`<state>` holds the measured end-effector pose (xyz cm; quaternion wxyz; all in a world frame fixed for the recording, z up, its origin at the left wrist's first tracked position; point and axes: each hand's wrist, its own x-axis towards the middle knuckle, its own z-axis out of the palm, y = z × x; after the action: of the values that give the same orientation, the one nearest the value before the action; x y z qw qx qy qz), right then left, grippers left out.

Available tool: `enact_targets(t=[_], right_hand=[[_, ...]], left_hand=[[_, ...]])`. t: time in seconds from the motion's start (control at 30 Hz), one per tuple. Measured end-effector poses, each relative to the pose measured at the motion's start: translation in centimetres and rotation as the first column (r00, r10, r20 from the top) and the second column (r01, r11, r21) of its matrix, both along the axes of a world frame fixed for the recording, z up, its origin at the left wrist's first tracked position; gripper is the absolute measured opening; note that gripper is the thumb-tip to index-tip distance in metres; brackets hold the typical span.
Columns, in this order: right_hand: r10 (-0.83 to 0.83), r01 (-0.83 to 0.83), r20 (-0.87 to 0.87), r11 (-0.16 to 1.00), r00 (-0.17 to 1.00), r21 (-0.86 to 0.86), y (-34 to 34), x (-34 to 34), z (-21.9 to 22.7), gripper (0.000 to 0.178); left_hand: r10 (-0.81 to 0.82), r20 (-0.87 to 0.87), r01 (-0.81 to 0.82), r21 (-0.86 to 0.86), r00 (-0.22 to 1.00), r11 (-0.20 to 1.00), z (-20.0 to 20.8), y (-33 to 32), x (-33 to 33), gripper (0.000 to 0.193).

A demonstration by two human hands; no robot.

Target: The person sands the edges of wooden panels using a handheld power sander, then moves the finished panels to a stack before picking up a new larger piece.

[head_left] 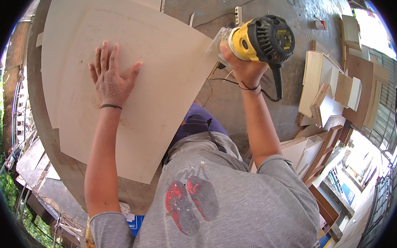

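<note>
My left hand point(111, 79) lies flat, fingers spread, on a large pale board point(152, 77) in front of me. Fine dust coats its back. In my right hand point(245, 68) is a yellow and black trim router point(265, 37), gripped round its lower body at the board's right edge. The router's clear base guard point(219, 42) meets that edge; the bit itself is hidden. A black cord runs from the router's top down past my right wrist.
A white power strip point(238, 16) with a dark cord lies on the grey floor point(193, 4) beyond the board. Wooden boxes and panels point(323, 83) are stacked at the right. A small white tub point(321, 24) stands at the far right.
</note>
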<state>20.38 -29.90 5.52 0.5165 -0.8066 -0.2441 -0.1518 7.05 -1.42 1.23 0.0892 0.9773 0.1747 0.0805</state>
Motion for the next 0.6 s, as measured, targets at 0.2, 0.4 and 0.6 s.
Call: enact_targets(t=[0.2,0.4,0.6], right_hand=[[0.008,-0.007,-0.023,0.999,1.0,0.042,-0.6,2.4,0.7,0.046],[-0.023,0.05,-0.125,0.974,0.992,0.221,-2.1,3.9,0.7,0.051],[-0.122,0.184,-0.219,0.939,0.968,0.29,-7.1,1.3,3.5,0.055]], left_hand=[[-0.006,0.012,0.006,0.002,1.0,1.0,0.2,0.0,0.1,0.072],[-0.015,0.276,0.073,-0.202,0.961,0.977,-1.0,1.5,-1.0,0.064],[0.497,0.313,-0.514,-0.031,0.809,0.857,-0.4,3.7,-13.6,0.071]])
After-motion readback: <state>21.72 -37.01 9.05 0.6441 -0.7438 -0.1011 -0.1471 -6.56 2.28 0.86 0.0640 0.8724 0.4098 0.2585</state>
